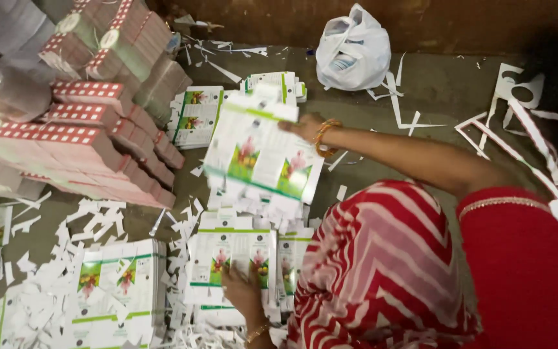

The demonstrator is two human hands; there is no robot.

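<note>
Sorting carton blanks: my right hand (306, 126) grips a printed sheet (261, 155) at frame centre, my left hand (243, 289) lies flat on the lower stack (230, 265), which I judge receives it next.

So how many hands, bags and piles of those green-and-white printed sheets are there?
Hands: 2 (left hand, right hand)
White plastic bag: 1
Lifted sheet bunch, held in the right hand's fingers: 1
Green-and-white sheet piles on the floor: about 6, some blurred
Total: about 10
</note>
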